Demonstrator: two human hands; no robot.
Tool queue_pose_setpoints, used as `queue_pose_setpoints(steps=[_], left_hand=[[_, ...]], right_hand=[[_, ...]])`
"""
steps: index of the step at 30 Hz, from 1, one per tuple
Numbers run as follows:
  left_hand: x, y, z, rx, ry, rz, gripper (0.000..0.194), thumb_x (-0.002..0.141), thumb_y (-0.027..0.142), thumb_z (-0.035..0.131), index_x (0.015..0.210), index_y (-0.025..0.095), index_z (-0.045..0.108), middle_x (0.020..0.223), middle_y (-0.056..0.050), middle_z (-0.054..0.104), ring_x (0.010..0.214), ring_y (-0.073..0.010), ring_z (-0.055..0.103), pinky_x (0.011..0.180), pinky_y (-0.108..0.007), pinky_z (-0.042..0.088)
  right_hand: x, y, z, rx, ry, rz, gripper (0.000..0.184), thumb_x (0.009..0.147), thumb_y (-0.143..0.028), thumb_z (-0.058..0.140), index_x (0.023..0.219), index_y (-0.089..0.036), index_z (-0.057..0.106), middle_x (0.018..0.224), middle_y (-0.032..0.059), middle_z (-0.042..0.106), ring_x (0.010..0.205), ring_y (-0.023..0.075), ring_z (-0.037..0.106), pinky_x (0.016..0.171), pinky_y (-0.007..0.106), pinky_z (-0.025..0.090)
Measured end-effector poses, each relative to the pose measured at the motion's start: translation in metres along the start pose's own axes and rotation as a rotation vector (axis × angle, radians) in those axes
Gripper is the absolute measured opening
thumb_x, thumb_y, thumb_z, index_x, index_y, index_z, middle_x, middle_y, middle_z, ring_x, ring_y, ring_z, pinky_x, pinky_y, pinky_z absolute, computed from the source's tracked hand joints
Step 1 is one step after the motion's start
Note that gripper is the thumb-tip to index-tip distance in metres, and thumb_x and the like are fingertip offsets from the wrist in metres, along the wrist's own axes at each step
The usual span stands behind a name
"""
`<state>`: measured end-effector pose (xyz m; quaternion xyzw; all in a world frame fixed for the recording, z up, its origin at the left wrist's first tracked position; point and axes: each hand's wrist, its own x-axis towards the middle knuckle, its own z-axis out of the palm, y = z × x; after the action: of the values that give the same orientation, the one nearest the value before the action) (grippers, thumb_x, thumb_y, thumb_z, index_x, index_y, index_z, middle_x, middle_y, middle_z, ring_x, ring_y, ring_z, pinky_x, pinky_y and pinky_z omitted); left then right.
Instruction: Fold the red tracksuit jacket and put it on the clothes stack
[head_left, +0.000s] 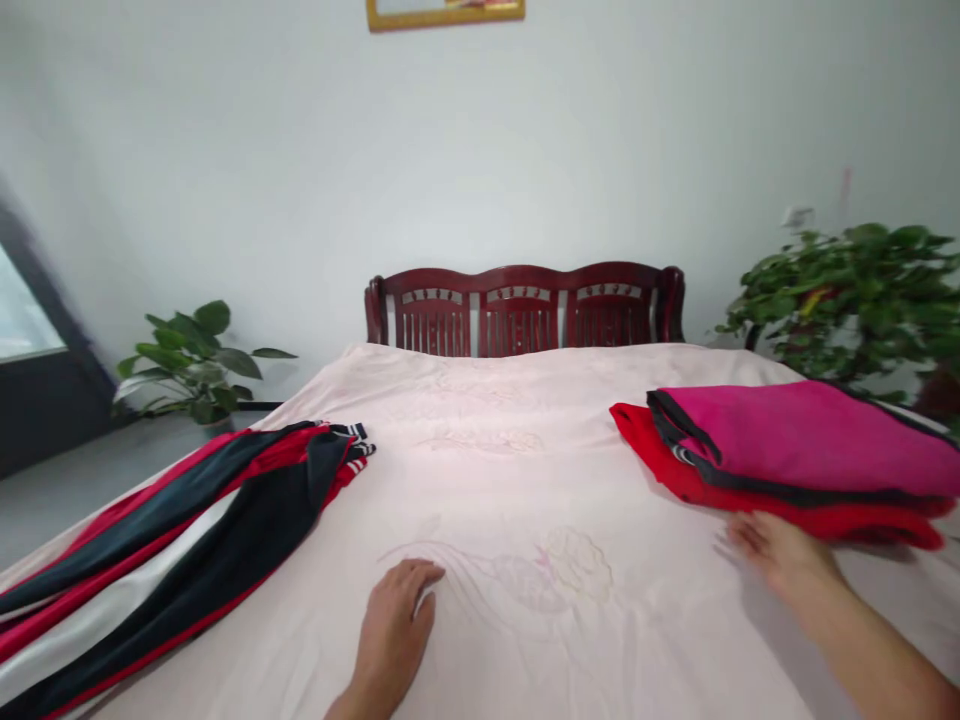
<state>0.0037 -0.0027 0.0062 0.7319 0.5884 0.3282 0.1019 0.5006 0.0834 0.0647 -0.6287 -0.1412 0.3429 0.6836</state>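
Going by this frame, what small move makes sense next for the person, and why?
Probably the left hand should reach left to the long dark clothes. It appears to hold nothing, and those clothes lie stretched out on the bed, while the pink and red pile looks folded, with the right hand at its near edge.

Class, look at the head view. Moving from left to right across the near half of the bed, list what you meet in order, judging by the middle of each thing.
Red, white and dark clothes → left hand → stitched flower → folded clothes.
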Motion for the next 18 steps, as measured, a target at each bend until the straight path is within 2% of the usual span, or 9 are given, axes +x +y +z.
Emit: queue_pose_setpoints(steps=[3,6,8,10,12,13,15,18], left_hand=[[-0.001,0.003,-0.001,0.008,-0.018,-0.020,0.039,0.079,0.009,0.046,0.108,0.020,0.069,0.116,-0.007,0.071,0.111,-0.0222,0.063,0.102,-0.042,0.048],[-0.005,0.000,0.001,0.028,-0.057,-0.019,0.043,0.079,0.009,0.045,0.116,0.018,0.067,0.124,-0.009,0.068,0.120,-0.0229,0.059,0.110,-0.044,0.041],[-0.009,-0.005,-0.001,0.033,-0.076,-0.011,0.046,0.080,0.011,0.047,0.123,0.017,0.064,0.130,-0.009,0.066,0.126,-0.0226,0.056,0.114,-0.042,0.038],[-0.014,-0.011,-0.012,0.038,-0.119,0.014,0.051,0.082,0.015,0.050,0.131,0.018,0.060,0.138,-0.010,0.061,0.131,-0.0220,0.052,0.115,-0.039,0.037],[-0.018,-0.021,-0.034,0.111,-0.190,0.016,0.057,0.082,0.018,0.051,0.139,0.018,0.054,0.144,-0.010,0.056,0.138,-0.0235,0.046,0.117,-0.041,0.033],[-0.020,-0.028,-0.050,0.187,-0.215,-0.008,0.058,0.082,0.017,0.051,0.141,0.018,0.052,0.147,-0.011,0.053,0.141,-0.0252,0.041,0.119,-0.045,0.029],[-0.025,-0.046,-0.089,0.411,-0.210,-0.108,0.060,0.082,0.014,0.048,0.142,0.020,0.050,0.150,-0.011,0.049,0.146,-0.0289,0.032,0.120,-0.053,0.020],[-0.046,-0.086,-0.157,0.764,-0.087,-0.280,0.063,0.080,0.011,0.050,0.142,0.022,0.051,0.152,-0.012,0.046,0.148,-0.0328,0.027,0.118,-0.059,0.014]], right_hand=[[-0.055,0.055,0.023,-0.045,-0.196,0.048,0.026,0.060,-0.010,0.069,0.082,-0.021,0.061,0.076,0.0026,0.064,0.065,0.0144,0.061,0.062,0.025,0.055],[-0.099,0.094,0.042,-0.210,-0.423,-0.035,0.044,0.058,-0.029,0.075,0.100,-0.021,0.067,0.102,0.0075,0.071,0.090,0.0214,0.068,0.079,0.029,0.056],[-0.116,0.109,0.049,-0.372,-0.499,-0.193,0.050,0.060,-0.038,0.069,0.107,-0.021,0.066,0.113,0.0100,0.070,0.104,0.0261,0.065,0.093,0.037,0.052],[-0.125,0.117,0.053,-0.551,-0.532,-0.445,0.048,0.062,-0.039,0.060,0.106,-0.021,0.068,0.116,0.0106,0.069,0.110,0.0288,0.062,0.102,0.042,0.046],[-0.127,0.120,0.055,-0.708,-0.544,-0.672,0.043,0.063,-0.037,0.053,0.098,-0.020,0.070,0.111,0.0106,0.069,0.109,0.0303,0.061,0.104,0.046,0.043],[-0.127,0.120,0.055,-0.763,-0.550,-0.742,0.041,0.064,-0.037,0.050,0.095,-0.020,0.071,0.108,0.0109,0.070,0.109,0.0308,0.061,0.105,0.047,0.042],[-0.125,0.121,0.055,-0.825,-0.541,-0.807,0.038,0.066,-0.036,0.047,0.092,-0.020,0.070,0.106,0.0114,0.070,0.107,0.0309,0.061,0.104,0.047,0.043],[-0.120,0.123,0.056,-0.871,-0.531,-0.826,0.036,0.069,-0.035,0.046,0.093,-0.023,0.070,0.106,0.0098,0.069,0.106,0.0295,0.061,0.102,0.045,0.044]])
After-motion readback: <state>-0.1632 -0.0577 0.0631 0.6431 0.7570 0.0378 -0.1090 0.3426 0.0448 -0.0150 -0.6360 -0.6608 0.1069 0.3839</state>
